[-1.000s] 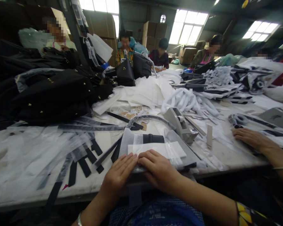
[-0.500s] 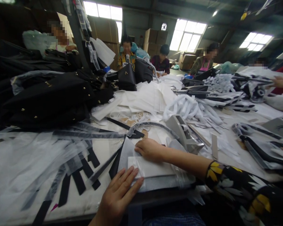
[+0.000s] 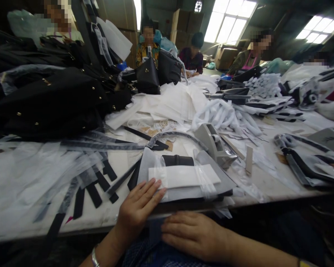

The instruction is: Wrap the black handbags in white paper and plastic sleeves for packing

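Note:
A handbag lies flat at the table's front edge, covered with a pale grey sheet (image 3: 178, 193). Its arched handle (image 3: 180, 134), in clear film, rises behind. Across the sheet lies a folded white paper strip (image 3: 183, 176), with clear tape over both ends; a black strap piece (image 3: 178, 160) shows above it. My left hand (image 3: 141, 205) rests with outstretched fingers on the bag's near left part, fingertips touching the white strip. Below the table edge, over my lap, my right hand (image 3: 193, 234) lies with extended fingers, holding nothing visible. A grey tape dispenser (image 3: 213, 144) stands behind the bag's right side.
Black film-wrapped straps (image 3: 93, 194) and plastic sheets (image 3: 25, 178) spread at left. Black bags (image 3: 52, 102) are heaped behind them. White sheets (image 3: 172, 102) and white padded rolls (image 3: 219, 118) pile up mid-table. Another bag (image 3: 303, 163) lies right. Several people sit across.
My right hand has left the top of the bag and come back to my lap, uncovering the taped white strip and black strap piece. My left hand stays on the bag.

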Action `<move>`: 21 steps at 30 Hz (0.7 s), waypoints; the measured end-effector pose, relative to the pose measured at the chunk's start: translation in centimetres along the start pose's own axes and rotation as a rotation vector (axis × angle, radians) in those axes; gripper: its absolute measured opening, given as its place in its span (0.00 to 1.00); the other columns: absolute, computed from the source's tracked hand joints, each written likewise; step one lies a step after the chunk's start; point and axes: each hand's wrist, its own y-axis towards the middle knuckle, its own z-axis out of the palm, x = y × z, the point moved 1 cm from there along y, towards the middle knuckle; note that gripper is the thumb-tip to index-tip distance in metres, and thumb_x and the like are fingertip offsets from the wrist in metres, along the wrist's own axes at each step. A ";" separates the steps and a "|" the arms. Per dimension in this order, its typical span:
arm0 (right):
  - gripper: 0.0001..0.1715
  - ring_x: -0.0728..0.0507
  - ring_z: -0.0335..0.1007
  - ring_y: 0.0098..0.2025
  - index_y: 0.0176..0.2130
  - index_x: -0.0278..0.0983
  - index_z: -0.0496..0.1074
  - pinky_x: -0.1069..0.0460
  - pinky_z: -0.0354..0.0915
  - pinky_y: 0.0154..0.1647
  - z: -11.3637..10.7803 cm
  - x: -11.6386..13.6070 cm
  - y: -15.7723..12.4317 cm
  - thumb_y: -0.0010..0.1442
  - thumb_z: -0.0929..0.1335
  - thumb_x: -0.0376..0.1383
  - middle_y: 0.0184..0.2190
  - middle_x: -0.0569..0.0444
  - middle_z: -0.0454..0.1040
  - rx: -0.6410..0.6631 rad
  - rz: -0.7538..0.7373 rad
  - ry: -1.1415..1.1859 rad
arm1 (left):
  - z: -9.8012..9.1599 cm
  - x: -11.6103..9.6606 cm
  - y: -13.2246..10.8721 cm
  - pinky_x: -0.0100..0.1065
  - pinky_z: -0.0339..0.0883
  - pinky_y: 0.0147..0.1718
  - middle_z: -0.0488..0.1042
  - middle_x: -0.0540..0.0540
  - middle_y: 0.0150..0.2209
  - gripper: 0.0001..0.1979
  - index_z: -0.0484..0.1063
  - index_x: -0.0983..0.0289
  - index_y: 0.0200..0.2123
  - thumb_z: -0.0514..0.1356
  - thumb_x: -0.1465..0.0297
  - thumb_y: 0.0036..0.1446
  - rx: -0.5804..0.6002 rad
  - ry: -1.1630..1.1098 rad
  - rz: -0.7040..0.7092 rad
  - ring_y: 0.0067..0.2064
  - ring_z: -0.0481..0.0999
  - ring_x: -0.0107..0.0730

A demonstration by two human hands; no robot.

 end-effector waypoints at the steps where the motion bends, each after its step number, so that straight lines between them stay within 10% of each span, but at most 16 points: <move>1: 0.16 0.45 0.73 0.55 0.54 0.34 0.72 0.49 0.72 0.54 1.6 0.2 -0.7 0.70 0.64 0.31 0.51 0.50 0.79 0.011 -0.025 -0.068 | 0.0 0.0 0.0 0.45 0.69 0.56 0.75 0.61 0.57 0.20 0.71 0.65 0.58 0.50 0.80 0.68 0.001 -0.001 0.003 0.62 0.70 0.42; 8: 0.11 0.46 0.75 0.52 0.48 0.35 0.76 0.49 0.72 0.53 8.2 -1.4 0.1 0.66 0.68 0.31 0.48 0.52 0.81 -0.288 -0.024 -0.238 | -0.2 0.1 0.1 0.45 0.68 0.57 0.75 0.62 0.57 0.19 0.72 0.65 0.57 0.50 0.79 0.68 0.020 0.047 0.042 0.62 0.70 0.43; 21: 0.10 0.48 0.82 0.38 0.43 0.37 0.74 0.54 0.75 0.47 5.2 4.8 0.2 0.70 0.63 0.33 0.36 0.55 0.84 -0.464 0.073 0.040 | 0.3 -0.1 -0.3 0.45 0.71 0.55 0.74 0.61 0.58 0.21 0.68 0.64 0.60 0.50 0.80 0.68 0.013 0.102 0.064 0.61 0.71 0.42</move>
